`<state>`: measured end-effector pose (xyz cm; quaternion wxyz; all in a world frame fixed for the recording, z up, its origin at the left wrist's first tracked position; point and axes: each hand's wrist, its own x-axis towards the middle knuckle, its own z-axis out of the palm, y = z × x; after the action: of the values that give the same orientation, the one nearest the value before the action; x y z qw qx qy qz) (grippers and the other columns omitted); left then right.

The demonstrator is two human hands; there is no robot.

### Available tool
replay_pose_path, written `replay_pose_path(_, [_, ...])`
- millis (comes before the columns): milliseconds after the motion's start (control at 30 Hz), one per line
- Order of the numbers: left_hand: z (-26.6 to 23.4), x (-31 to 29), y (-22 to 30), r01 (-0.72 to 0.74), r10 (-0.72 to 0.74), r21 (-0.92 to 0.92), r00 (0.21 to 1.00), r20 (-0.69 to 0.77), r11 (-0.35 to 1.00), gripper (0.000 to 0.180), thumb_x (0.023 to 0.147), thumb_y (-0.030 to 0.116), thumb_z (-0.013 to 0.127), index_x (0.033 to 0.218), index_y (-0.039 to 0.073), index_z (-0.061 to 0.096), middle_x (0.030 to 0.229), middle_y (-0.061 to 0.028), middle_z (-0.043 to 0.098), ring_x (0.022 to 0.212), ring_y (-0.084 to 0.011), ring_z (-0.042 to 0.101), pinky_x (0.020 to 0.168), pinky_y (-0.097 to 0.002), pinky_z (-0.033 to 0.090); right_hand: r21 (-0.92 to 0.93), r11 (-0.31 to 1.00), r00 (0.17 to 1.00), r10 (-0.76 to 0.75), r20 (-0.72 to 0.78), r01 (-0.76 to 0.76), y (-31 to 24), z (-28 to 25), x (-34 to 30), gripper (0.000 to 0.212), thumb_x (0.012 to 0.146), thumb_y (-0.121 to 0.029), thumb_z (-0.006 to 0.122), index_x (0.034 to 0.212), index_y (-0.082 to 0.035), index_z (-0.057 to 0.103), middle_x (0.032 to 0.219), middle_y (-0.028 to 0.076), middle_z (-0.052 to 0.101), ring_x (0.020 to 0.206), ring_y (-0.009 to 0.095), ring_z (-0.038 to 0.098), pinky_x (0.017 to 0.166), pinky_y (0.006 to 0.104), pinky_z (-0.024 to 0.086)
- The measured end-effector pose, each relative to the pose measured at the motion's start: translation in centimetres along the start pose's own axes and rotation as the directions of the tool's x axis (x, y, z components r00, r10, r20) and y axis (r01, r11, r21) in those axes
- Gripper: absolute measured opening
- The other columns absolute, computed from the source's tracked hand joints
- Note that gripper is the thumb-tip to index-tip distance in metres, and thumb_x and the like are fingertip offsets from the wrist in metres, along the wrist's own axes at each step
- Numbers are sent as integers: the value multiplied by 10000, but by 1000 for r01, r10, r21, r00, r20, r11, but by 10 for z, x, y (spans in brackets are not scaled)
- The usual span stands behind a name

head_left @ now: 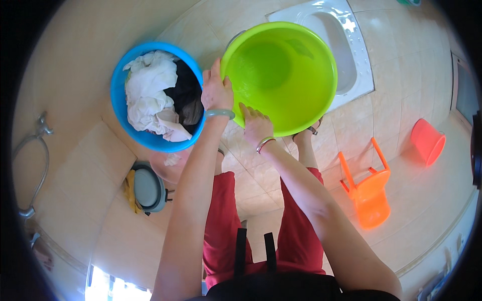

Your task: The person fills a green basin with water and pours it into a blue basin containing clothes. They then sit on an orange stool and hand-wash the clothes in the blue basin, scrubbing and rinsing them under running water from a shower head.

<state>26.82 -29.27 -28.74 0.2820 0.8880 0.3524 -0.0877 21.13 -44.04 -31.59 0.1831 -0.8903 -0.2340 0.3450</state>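
Note:
A large lime-green basin [306, 108] is in front of me, tipped so that its inside faces me; a little water may lie in it, but I cannot tell. My left hand [217, 94], with a pale bangle at its wrist, grips the basin's left rim. Closer to me, my right hand [258, 126] is closed on the near-left rim, its wrist also ringed by a bangle. Just left of my left hand stands a blue tub [119, 103] heaped with white laundry [150, 85] and dark cloth [187, 93].
Beyond the green basin, a white squat toilet [351, 50] is set in the tiled floor. An orange chair [369, 195] and a coral-red bucket [427, 143] are to the right. At left are a grey folding basin [148, 188], a pink basin [163, 168] and a shower hose [45, 160].

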Motion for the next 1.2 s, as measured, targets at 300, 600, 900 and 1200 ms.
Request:
replay_pose_path(300, [23,10,119,-219,210,-143,975,-79,965,504,773,69,635,1267,123,553,1001,-179,588,933,-363,588,799,-447,488,208,966,959,196,-206,-153,56,-88,-26,281,807,-116,578,1070,-199,637,784,122,657,726,319,641,641,438,499])
replay_pose_path(600, [55,7,226,-527,527,59,850,5,848,477,790,23,615,1254,122,577,1214,-157,508,1032,-330,562,906,-414,455,399,916,934,174,-312,-37,136,-155,-19,176,820,-194,608,981,-141,657,709,130,647,678,325,639,588,439,499])
replay_pose_path(900, [86,48,291,-645,652,190,758,34,740,404,786,35,604,1179,122,636,1279,-158,502,1177,-331,481,1008,-417,388,620,784,905,291,-310,-40,175,-203,12,363,858,-440,596,915,-93,690,747,183,656,704,358,638,632,451,507])
replay_pose_path(1200, [124,44,329,-795,724,562,525,448,229,267,867,184,539,1076,114,690,1398,-95,471,1362,-265,339,1123,-464,253,839,532,845,391,-365,116,217,-195,59,312,800,-316,651,935,-37,682,850,212,660,778,389,634,716,435,510])
